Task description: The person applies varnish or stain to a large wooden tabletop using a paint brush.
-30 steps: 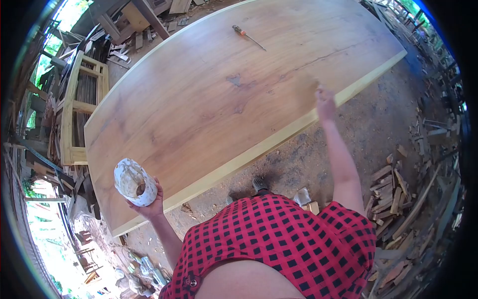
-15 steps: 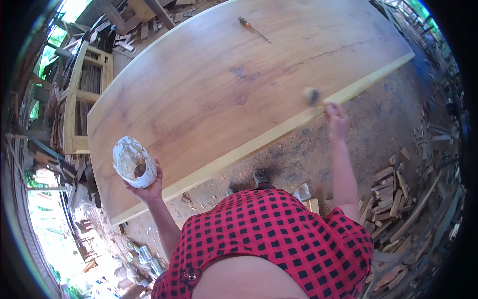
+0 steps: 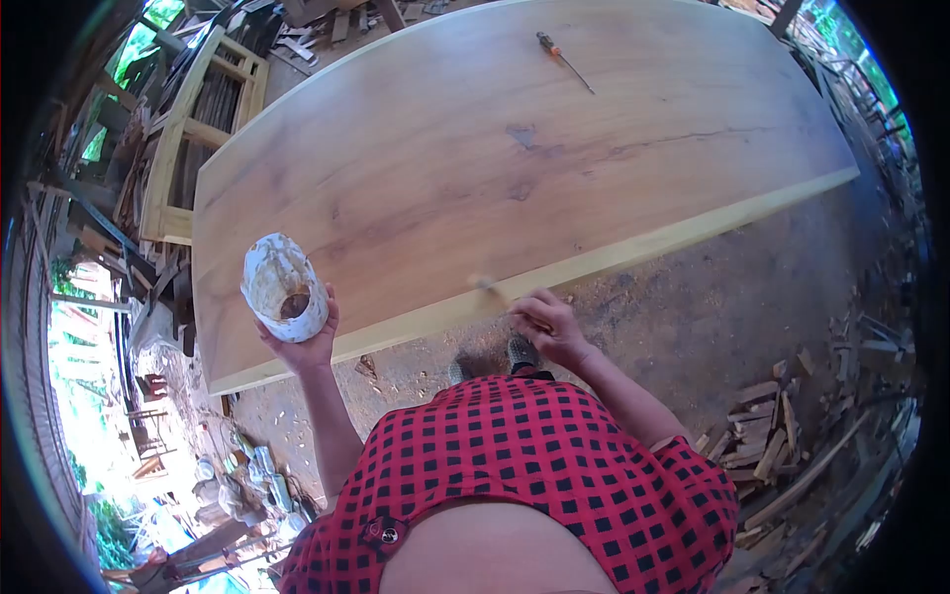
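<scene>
The right hand (image 3: 546, 327) has its grip closed on a brush (image 3: 492, 290), whose pale tip meets the yellow near edge of the tabletop (image 3: 594, 148). The left hand (image 3: 305, 342) grips a white cup (image 3: 284, 287), smeared, brown inside, held over the slab's left end. No writing is legible. Farther off, a screwdriver (image 3: 562, 58) lies on the reddish wood.

Head-worn fisheye, steeply downward, close

left hand (image 3: 307, 342): grips smeared cup (image 3: 284, 287) | right hand (image 3: 547, 327): brush (image 3: 492, 288) on slab (image 3: 495, 158) edge
</scene>
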Demonstrator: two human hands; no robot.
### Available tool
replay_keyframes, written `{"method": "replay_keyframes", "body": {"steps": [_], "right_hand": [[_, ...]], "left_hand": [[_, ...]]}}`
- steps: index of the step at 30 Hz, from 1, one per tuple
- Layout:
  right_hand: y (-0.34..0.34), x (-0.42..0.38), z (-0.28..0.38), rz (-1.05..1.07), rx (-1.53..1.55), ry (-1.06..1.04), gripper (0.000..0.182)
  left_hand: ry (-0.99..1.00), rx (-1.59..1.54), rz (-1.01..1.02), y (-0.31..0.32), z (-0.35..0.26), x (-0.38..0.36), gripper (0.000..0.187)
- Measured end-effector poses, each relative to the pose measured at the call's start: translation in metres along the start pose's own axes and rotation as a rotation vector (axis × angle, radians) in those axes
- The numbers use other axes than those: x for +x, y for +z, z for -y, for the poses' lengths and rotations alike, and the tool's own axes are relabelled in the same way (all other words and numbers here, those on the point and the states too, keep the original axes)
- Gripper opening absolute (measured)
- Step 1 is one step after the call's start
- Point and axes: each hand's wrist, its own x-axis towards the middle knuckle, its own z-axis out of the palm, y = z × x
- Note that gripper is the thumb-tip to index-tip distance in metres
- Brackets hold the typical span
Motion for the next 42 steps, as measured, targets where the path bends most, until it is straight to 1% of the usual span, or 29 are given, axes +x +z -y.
{"method": "replay_keyframes", "body": {"steps": [2, 4, 6, 7, 9, 10, 12, 13, 15, 16, 18, 20, 21, 22, 23, 24, 25, 26, 27, 28, 30, 32, 34, 36, 37, 38, 39, 40, 42], "right_hand": [[0.009, 0.013, -0.001, 0.192, 0.395, 0.290, 0.008], [0.010, 0.032, -0.037, -0.023, 0.671, 0.349, 0.011], [-0.024, 0.059, -0.091, -0.237, 0.791, 0.382, 0.014], [-0.049, 0.072, -0.122, -0.369, 0.714, 0.379, 0.015], [-0.096, 0.097, -0.182, -0.637, 0.544, 0.172, 0.014], [-0.123, 0.107, -0.188, -0.726, 0.189, 0.335, 0.015], [-0.158, 0.127, -0.236, -0.774, -0.255, 0.276, 0.020], [-0.155, 0.138, -0.241, -0.755, -0.245, 0.274, 0.020], [-0.145, 0.156, -0.240, -0.798, -0.434, 0.362, 0.021], [-0.127, 0.162, -0.242, -0.763, -0.469, 0.339, 0.016], [-0.071, 0.165, -0.224, -0.570, -0.663, 0.125, 0.013], [-0.003, 0.163, -0.186, -0.483, -0.443, 0.082, 0.015], [0.027, 0.157, -0.169, -0.381, -0.347, -0.025, 0.015], [0.056, 0.149, -0.130, -0.229, -0.270, -0.043, 0.018], [0.090, 0.135, -0.102, -0.034, 0.488, 0.139, 0.024], [0.124, 0.121, -0.074, -0.017, 1.201, 0.444, 0.032], [0.147, 0.113, -0.055, 0.189, 0.895, 0.264, 0.023], [0.170, 0.104, -0.035, 0.323, 0.598, 0.043, 0.016], [0.169, 0.103, -0.002, 0.469, 0.343, -0.039, 0.013], [0.174, 0.103, 0.003, 0.468, 0.342, -0.036, 0.013], [0.189, 0.116, 0.006, 0.487, 0.688, 0.237, 0.013], [0.187, 0.147, -0.001, 0.278, 0.866, 0.223, 0.016], [0.175, 0.186, -0.021, -0.035, 0.729, 0.252, 0.015], [0.166, 0.216, -0.024, -0.220, -0.033, 0.053, 0.012], [0.174, 0.221, -0.022, -0.214, -0.039, 0.047, 0.012], [0.187, 0.223, -0.026, -0.187, -0.230, 0.037, 0.014], [0.179, 0.230, -0.065, -0.148, -0.413, 0.051, 0.016], [0.211, 0.220, -0.053, -0.234, -0.271, -0.030, 0.011], [0.270, 0.189, -0.022, -0.126, 0.588, 0.168, 0.003]], "left_hand": [[0.017, -0.001, -0.013, 0.002, -0.002, -0.002, 0.089], [0.038, -0.002, -0.026, -0.002, -0.011, -0.007, 0.089], [0.061, 0.028, -0.034, -0.005, -0.017, -0.009, 0.089], [0.080, 0.025, -0.039, -0.005, -0.019, -0.012, 0.089], [0.104, 0.021, -0.088, -0.011, -0.026, -0.014, 0.090], [0.125, 0.020, -0.099, -0.015, -0.029, -0.014, 0.090], [0.136, -0.004, -0.177, -0.025, -0.036, -0.007, 0.090], [0.152, -0.003, -0.192, -0.027, -0.041, -0.003, 0.090], [0.156, 0.035, -0.189, -0.032, -0.047, 0.004, 0.091], [0.161, 0.047, -0.193, -0.035, -0.048, 0.007, 0.091], [0.172, 0.017, -0.214, -0.043, -0.052, 0.008, 0.092], [0.182, 0.000, -0.222, -0.050, -0.054, 0.011, 0.093], [0.186, -0.020, -0.213, -0.050, -0.055, 0.009, 0.093], [0.173, -0.044, -0.198, -0.053, -0.057, 0.009, 0.094], [0.177, -0.050, -0.200, -0.056, -0.060, 0.009, 0.094], [0.160, -0.064, -0.181, -0.059, -0.062, 0.009, 0.094], [0.135, -0.075, -0.169, -0.069, -0.069, 0.017, 0.094], [0.138, -0.053, -0.185, -0.069, -0.070, 0.018, 0.094], [0.135, -0.052, -0.186, -0.071, -0.073, 0.019, 0.094], [0.131, -0.053, -0.189, -0.073, -0.076, 0.020, 0.093], [0.132, -0.045, -0.215, -0.077, -0.081, 0.023, 0.092], [0.127, -0.064, -0.192, -0.091, -0.095, 0.026, 0.088], [0.122, -0.088, -0.168, -0.102, -0.109, 0.027, 0.084], [0.136, -0.067, -0.115, -0.123, -0.128, 0.020, 0.086], [0.140, -0.076, -0.116, -0.135, -0.145, 0.011, 0.086], [0.154, -0.104, -0.154, -0.146, -0.158, 0.004, 0.089], [0.156, -0.116, -0.213, -0.143, -0.130, 0.018, 0.092], [0.163, -0.119, -0.215, -0.154, -0.150, 0.009, 0.092], [0.187, -0.145, -0.251, -0.168, -0.169, -0.004, 0.092]]}}
